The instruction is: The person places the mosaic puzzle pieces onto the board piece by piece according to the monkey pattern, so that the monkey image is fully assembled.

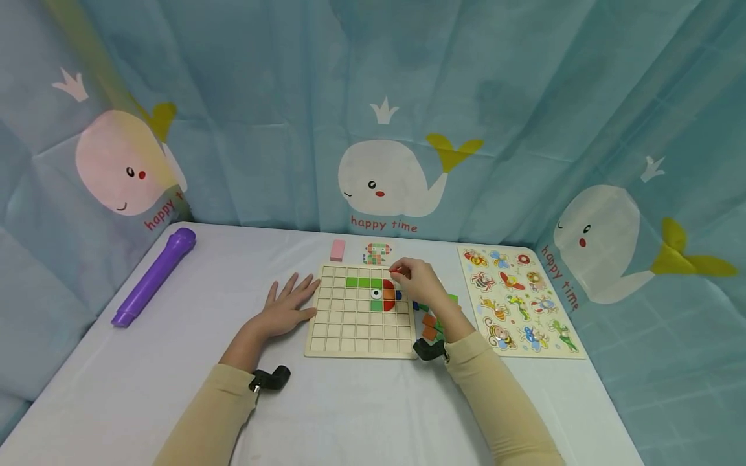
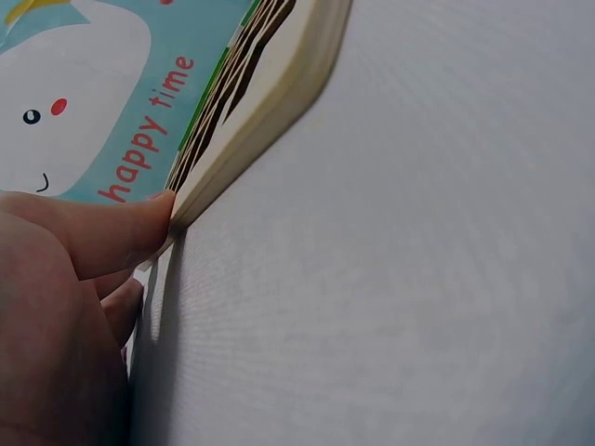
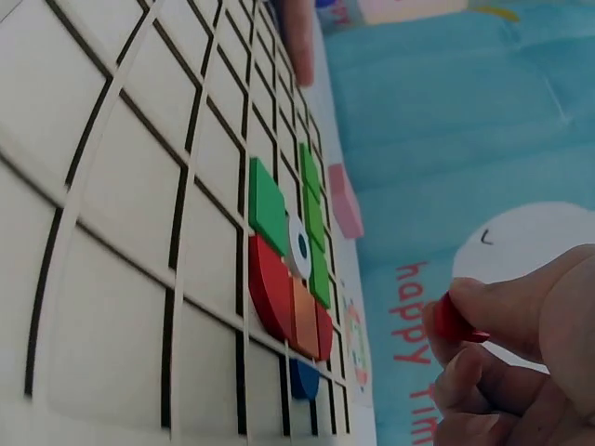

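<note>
A wooden grid board point(image 1: 350, 333) lies on the white table. My left hand point(image 1: 285, 309) rests at its left side, fingers spread, with the thumb point(image 2: 135, 228) touching the board's edge in the left wrist view. Over the board's upper right, my right hand point(image 1: 421, 281) pinches a small red piece point(image 3: 456, 321) between thumb and finger. Set in the grid are a row of green squares point(image 1: 364, 283), an eye tile point(image 1: 376, 294), another green square point(image 3: 267, 204), red curved pieces point(image 3: 270, 288) around an orange square point(image 3: 305, 316), and a blue piece point(image 3: 303, 379).
Loose orange tiles point(image 1: 429, 327) and green ones lie right of the board, partly hidden by my right arm. Behind it are a pink block point(image 1: 337, 250) and a pattern card point(image 1: 377, 254). A picture puzzle board point(image 1: 486, 310) lies right, a purple toy microphone point(image 1: 153, 278) left.
</note>
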{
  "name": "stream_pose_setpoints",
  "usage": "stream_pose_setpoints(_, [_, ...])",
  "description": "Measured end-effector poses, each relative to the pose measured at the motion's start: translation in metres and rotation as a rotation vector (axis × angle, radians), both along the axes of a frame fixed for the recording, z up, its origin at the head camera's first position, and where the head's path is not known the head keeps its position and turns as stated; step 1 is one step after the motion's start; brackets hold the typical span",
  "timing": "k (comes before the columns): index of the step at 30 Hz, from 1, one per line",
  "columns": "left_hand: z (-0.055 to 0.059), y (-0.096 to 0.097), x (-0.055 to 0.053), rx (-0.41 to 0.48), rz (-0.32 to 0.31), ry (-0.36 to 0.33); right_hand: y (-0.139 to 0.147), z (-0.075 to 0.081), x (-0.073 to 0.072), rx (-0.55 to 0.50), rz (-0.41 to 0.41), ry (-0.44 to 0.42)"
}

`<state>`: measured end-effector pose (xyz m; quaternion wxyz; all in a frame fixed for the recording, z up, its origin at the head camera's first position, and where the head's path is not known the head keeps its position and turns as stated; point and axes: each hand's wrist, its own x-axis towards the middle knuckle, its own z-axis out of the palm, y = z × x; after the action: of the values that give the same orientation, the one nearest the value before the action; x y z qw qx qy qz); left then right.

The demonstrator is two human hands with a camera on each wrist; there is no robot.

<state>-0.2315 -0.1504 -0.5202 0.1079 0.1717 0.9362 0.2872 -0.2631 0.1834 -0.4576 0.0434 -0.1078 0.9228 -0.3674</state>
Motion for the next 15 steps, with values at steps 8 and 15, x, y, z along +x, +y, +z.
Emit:
stream_pose_setpoints(8, [0.001,0.000,0.000,0.000,-0.005,-0.004,-0.021,-0.005,-0.006,-0.117,0.046,-0.035])
stream_pose_setpoints(15, [0.000,0.000,-0.001,-0.008,-0.005,0.007,-0.041,-0.013,-0.014,-0.133,0.086,-0.028])
